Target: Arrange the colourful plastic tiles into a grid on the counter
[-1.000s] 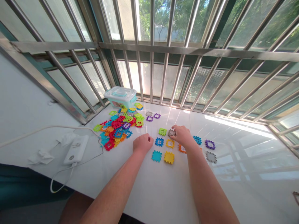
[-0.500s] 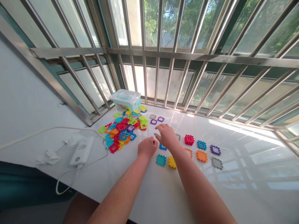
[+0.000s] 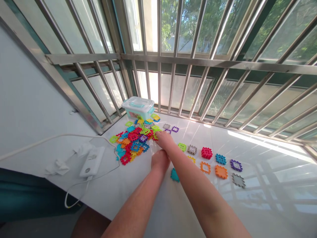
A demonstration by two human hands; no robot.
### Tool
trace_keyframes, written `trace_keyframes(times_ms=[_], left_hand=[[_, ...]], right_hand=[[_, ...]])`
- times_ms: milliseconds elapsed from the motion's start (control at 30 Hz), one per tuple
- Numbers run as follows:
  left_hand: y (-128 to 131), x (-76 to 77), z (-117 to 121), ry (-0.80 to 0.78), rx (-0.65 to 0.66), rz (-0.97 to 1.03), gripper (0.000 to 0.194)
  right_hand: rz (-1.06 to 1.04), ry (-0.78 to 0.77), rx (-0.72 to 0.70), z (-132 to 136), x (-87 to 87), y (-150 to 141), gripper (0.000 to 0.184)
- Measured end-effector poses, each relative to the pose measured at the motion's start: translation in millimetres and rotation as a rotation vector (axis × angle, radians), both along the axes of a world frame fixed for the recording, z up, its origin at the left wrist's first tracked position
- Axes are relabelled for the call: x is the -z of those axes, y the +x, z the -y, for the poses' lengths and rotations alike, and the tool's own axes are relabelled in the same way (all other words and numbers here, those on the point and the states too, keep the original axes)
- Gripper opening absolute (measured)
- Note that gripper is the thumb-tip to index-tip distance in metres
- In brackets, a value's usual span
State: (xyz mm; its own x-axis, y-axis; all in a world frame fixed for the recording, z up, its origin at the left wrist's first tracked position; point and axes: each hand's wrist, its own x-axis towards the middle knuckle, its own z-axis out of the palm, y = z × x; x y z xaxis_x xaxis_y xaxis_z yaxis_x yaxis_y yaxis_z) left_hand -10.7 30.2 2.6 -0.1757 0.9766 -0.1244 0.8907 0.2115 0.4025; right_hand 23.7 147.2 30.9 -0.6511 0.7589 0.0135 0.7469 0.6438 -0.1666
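Note:
My right hand [image 3: 165, 140] reaches across my left wrist to the right edge of a heap of colourful interlocking plastic tiles [image 3: 133, 136]. Its fingertips are beside a lime-green tile [image 3: 156, 128] and mostly hidden behind the back of the hand, so their grip does not show. Just below, my left hand [image 3: 158, 161] is closed near the table; anything inside it is hidden. To the right are sorted tiles: lime [image 3: 182, 146], grey [image 3: 192, 149], a red stack [image 3: 206, 152], blue [image 3: 220, 159], purple [image 3: 236, 165] and orange [image 3: 205, 167]. A teal tile [image 3: 174, 175] is partly covered by my right forearm.
A clear-lidded box [image 3: 138, 106] stands behind the heap. At left lie a white power strip [image 3: 92, 162], its cable and crumpled tissue [image 3: 58, 167]. Metal bars [image 3: 173, 89] line the table's far edge. Purple and grey frame tiles [image 3: 175, 129] lie beyond my right hand.
My right hand has moved left and down to the heap's edge, uncovering the lime and grey tiles. My left hand stays closed near the same spot. The view has shifted slightly.

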Motion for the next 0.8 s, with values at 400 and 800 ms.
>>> trace_keyframes(times_ms=[400,800], left_hand=[[5.4,-3.9,0.4,-0.006,-0.047,-0.058,0.041],[8.2,-6.5,0.9,-0.024,-0.061,-0.083,0.041]], right_hand=[[-0.093,-0.035,-0.055,1.9,-1.3,21.8,0.056],[-0.159,-0.088,-0.124,-11.3,8.5,22.5,0.051]])
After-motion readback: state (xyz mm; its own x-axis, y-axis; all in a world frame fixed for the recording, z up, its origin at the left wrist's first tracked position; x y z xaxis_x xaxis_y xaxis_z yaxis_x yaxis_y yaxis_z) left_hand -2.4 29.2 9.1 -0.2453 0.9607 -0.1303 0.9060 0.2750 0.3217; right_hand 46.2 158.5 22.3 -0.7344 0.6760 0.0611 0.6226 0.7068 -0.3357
